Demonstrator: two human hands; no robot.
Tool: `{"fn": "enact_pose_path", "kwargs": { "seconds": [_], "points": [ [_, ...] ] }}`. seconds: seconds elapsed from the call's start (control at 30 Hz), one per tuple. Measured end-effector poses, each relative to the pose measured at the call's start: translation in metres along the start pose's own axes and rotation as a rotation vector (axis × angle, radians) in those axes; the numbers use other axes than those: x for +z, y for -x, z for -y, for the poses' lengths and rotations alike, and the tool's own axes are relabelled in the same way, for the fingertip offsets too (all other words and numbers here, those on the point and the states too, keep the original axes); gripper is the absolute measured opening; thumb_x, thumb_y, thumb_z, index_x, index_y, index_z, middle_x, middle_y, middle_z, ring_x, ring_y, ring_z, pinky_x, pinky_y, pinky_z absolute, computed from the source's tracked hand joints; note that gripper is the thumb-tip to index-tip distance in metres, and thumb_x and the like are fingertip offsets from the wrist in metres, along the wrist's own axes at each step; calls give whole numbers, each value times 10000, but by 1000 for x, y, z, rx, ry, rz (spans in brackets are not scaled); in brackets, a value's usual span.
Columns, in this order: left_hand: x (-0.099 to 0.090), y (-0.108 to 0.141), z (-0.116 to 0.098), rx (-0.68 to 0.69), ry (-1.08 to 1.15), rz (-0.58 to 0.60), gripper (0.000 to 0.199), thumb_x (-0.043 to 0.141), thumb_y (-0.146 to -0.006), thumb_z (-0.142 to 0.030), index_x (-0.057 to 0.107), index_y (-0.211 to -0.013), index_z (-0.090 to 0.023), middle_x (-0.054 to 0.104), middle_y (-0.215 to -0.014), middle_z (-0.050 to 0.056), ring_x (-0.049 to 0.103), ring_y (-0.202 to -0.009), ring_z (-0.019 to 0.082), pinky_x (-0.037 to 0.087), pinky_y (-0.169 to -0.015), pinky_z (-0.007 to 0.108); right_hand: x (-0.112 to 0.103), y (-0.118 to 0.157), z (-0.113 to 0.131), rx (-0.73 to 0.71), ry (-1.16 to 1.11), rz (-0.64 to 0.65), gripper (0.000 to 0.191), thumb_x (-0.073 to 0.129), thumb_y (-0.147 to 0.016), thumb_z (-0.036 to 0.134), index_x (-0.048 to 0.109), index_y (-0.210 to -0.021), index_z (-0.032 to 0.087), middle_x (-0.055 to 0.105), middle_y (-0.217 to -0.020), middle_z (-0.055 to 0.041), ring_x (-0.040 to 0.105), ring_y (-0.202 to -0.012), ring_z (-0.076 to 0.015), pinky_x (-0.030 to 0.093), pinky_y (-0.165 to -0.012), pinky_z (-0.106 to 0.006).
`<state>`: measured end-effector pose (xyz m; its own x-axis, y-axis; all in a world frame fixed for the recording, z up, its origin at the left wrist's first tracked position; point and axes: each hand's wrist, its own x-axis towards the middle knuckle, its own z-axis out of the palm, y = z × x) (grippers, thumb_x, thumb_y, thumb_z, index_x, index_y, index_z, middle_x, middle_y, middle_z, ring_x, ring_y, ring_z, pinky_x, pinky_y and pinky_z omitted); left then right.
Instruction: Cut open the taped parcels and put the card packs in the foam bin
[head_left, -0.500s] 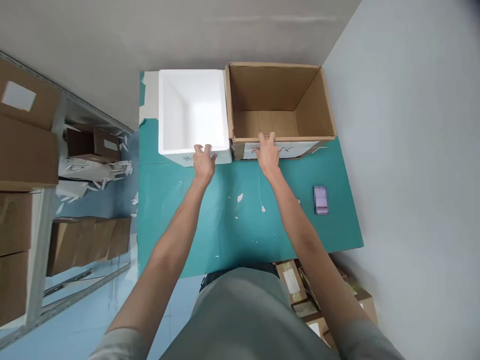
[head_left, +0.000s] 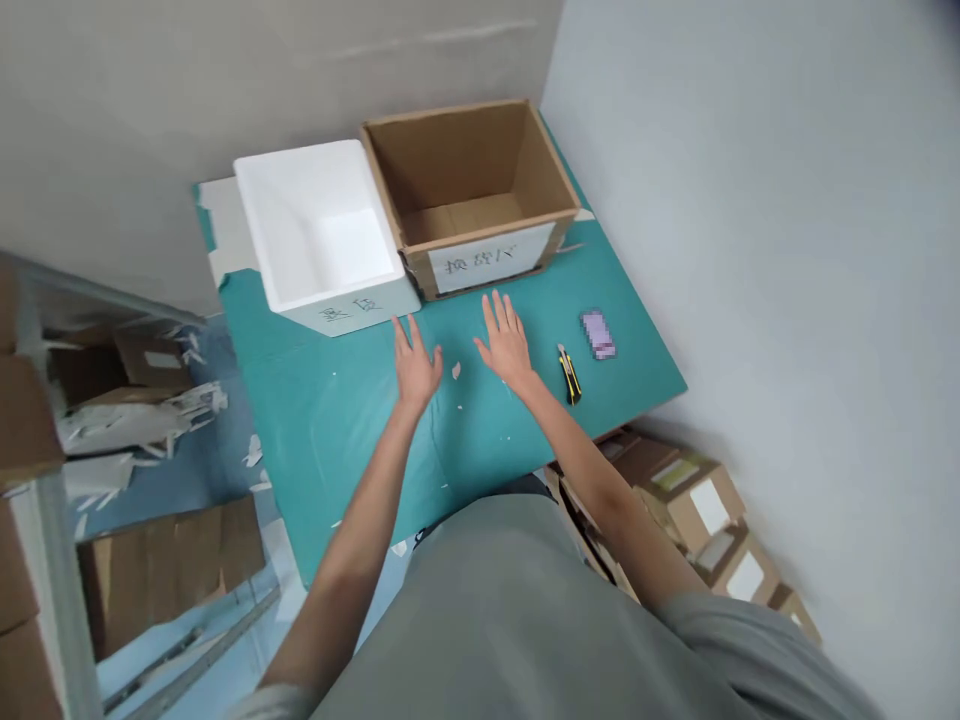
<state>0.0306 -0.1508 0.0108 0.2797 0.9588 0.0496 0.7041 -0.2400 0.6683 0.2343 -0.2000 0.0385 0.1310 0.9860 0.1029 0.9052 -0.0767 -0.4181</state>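
Note:
My left hand (head_left: 417,368) is open, fingers spread above the green table, just in front of a white foam box (head_left: 352,308). The foam box has handwriting on its front, and no contents show inside. Beside it on the right, touching or nearly so, stands an open cardboard box (head_left: 561,240) with a white handwritten label (head_left: 491,255). Short of that label, my right hand (head_left: 505,338) is open too, fingers stretched out and holding nothing. A yellow and black utility knife (head_left: 569,375) lies to the right of my right hand.
A blurred-out phone (head_left: 598,334) lies near the right side of the green table (head_left: 330,420). Small white scraps dot its surface. Cardboard boxes (head_left: 679,480) are stacked below the right edge. On the left are a metal shelf (head_left: 64,600) and more cartons.
Both hands have let go of the box rims and drawn back over the table. The view has turned, and the utility knife now shows beside my right arm.

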Motion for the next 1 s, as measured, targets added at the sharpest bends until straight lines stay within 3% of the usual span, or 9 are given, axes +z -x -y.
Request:
{"fn": "enact_pose_path", "kwargs": {
  "seconds": [0.1,0.2,0.27,0.37,0.47,0.57,0.77,0.87,1.0],
  "points": [
    [46,132,-15,101,-10,324,761,547,-1012,-359,358,-1673,-34,286,-1757,291,13,-1697,435,182,-1341,664,10,152,-10,195,-24,67,778,502,-1069,378,232,-1750,115,194,-1821,-184,104,-1711,-337,271,-1346,-578],
    [75,244,-28,288,-41,738,682,561,-1007,-325,459,-1627,-59,308,-1751,280,44,-1688,457,200,-1332,686,18,303,-6,465,-46,98,792,522,-1052,408,287,-1728,67,247,-1795,-233,207,-1692,-348,323,-1336,-544],
    [83,287,-42,454,-61,922,674,583,-1004,-326,479,-1622,-79,290,-1763,262,41,-1684,466,183,-1331,701,16,389,4,671,-17,51,809,544,-1036,426,296,-1731,94,287,-1782,-232,248,-1679,-360,339,-1327,-569],
    [87,312,-69,629,-106,1005,665,565,-1022,-325,465,-1638,-97,296,-1771,229,52,-1689,447,178,-1344,676,5,484,23,941,56,-74,807,521,-1046,483,298,-1730,118,317,-1774,-216,259,-1673,-376,322,-1329,-591],
    [91,318,-97,711,-150,994,654,530,-1044,-342,457,-1645,-95,333,-1764,204,102,-1691,434,185,-1359,635,-5,541,37,1147,83,-216,802,454,-1072,571,321,-1710,103,352,-1757,-224,293,-1655,-394,322,-1320,-601],
    [100,330,-119,745,-150,976,655,525,-1046,-363,460,-1643,-100,380,-1746,191,139,-1687,433,202,-1360,624,-12,577,38,1262,60,-329,836,445,-1068,635,324,-1706,107,370,-1744,-232,311,-1643,-398,326,-1311,-603],
    [129,365,-156,782,-102,1040,679,553,-1032,-394,442,-1649,-132,431,-1719,190,217,-1672,434,224,-1339,664,-33,640,2,1386,5,-533,855,475,-1054,654,339,-1698,109,326,-1766,-224,258,-1664,-379,286,-1324,-595],
    [160,377,-182,766,-64,1073,701,567,-1022,-407,436,-1646,-116,457,-1698,206,253,-1660,437,238,-1335,657,-42,666,-32,1396,-96,-654,870,510,-1026,678,414,-1653,83,392,-1729,-242,294,-1650,-373,277,-1334,-570],
    [228,392,-229,645,40,1135,758,621,-992,-407,407,-1656,-113,420,-1718,217,354,-1633,384,288,-1345,547,-47,683,-101,1418,-408,-787,851,586,-972,696,518,-1587,111,508,-1660,-223,447,-1571,-360,336,-1314,-519]
  ]
}}
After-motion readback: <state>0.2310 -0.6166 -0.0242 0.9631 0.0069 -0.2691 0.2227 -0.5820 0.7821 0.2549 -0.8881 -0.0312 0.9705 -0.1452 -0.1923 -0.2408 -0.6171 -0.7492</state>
